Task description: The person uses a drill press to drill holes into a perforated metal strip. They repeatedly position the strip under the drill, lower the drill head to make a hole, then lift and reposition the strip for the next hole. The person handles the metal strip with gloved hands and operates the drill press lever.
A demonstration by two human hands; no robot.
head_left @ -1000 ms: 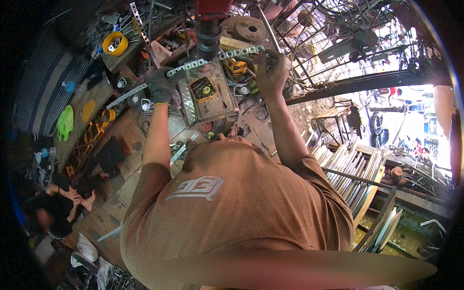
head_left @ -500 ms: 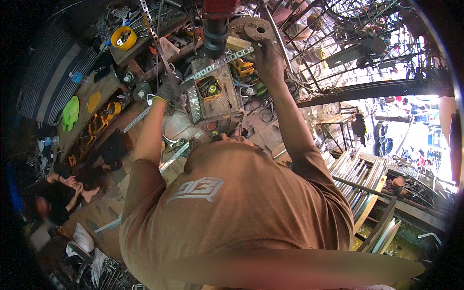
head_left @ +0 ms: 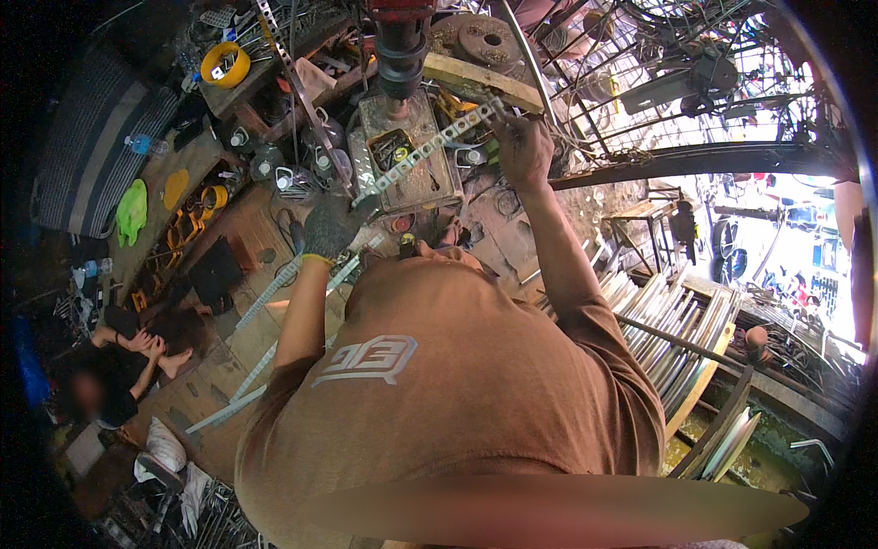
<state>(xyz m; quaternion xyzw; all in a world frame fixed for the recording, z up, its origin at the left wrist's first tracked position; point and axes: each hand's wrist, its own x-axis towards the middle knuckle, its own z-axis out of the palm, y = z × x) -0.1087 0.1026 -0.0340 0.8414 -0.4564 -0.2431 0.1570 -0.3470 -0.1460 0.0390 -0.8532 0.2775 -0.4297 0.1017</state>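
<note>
A long metal strip with a row of square holes (head_left: 439, 140) slants between my hands, over the worktable (head_left: 430, 190) of a machine. My left hand (head_left: 331, 227), in a dark glove with a yellow cuff, is closed round the strip at its lower left. Beyond that hand, a strip length (head_left: 267, 293) runs down to the left, seemingly the same piece. My right hand (head_left: 523, 151) grips the upper right end; its fingertips are partly hidden. The machine's dark round spindle (head_left: 401, 64) hangs above the strip. On the worktable sits a yellow tray (head_left: 391, 148) of small parts.
A wooden block (head_left: 485, 82) and a round metal disc (head_left: 491, 44) lie behind the worktable. An upright perforated bar (head_left: 297, 87) stands at left, near large plastic bottles (head_left: 267, 163). A person (head_left: 137, 357) sits at far left. Metal rods (head_left: 677, 343) are stacked at right.
Both hands and the strip have come nearer to me, the left hand most, so the strip slants more steeply. My view has shifted slightly.
</note>
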